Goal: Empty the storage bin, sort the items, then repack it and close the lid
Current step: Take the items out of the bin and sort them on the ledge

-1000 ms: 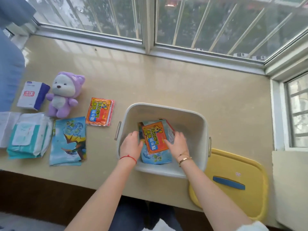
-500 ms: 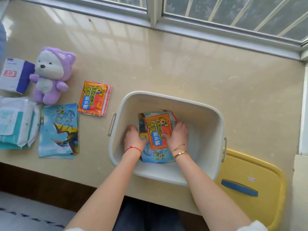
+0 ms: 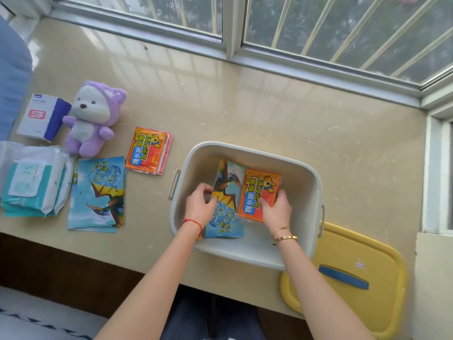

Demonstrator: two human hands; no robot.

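Note:
A beige storage bin (image 3: 316, 192) stands open on the ledge. Inside it, my left hand (image 3: 199, 204) grips the left edge of a blue dinosaur booklet (image 3: 226, 204), which is tilted up. My right hand (image 3: 277, 212) holds an orange warmer packet (image 3: 257, 190) at its lower right, beside the booklet. The yellow lid (image 3: 362, 261) with a blue handle lies flat to the bin's right. On the ledge to the left lie another orange packet (image 3: 148, 150), a stack of blue booklets (image 3: 98, 195), a purple plush bear (image 3: 93, 119), wipes packs (image 3: 31, 182) and a white-and-blue box (image 3: 41, 117).
The ledge (image 3: 245, 106) runs under a barred window (image 3: 318, 28). A white wall and a window frame (image 3: 436, 180) close off the right end. A blue cushion (image 3: 12, 77) sits at the far left. The ledge's front edge drops to the floor below my arms.
Both hands have lifted the items from the bin floor. The orange packet has come off the booklet and moved right, and the booklet's left edge has tilted up.

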